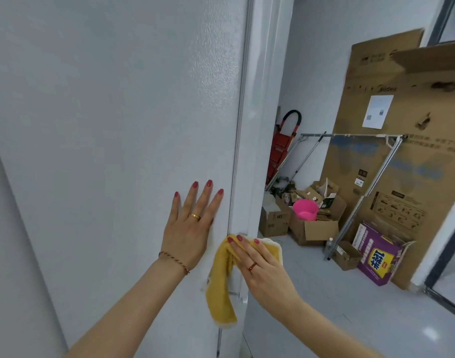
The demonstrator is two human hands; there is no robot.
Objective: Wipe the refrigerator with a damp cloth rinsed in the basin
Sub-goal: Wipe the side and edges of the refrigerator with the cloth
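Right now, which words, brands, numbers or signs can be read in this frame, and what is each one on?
"Midea", faint, on the tall cardboard box against the wall.
Large yellow-panel characters on the purple box: too blurred to read.
White sheet with a code square taped on the tall box: too small.
Printed lines, pictograms and small stickers lower on the tall box: unreadable.
Small cardboard boxes on the floor: markings unreadable.
Refrigerator, yellow cloth: no text.

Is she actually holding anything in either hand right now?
The right hand presses the yellow cloth by its upper part against the refrigerator edge; the rest hangs loose. The left hand lies flat on the side, holding nothing.
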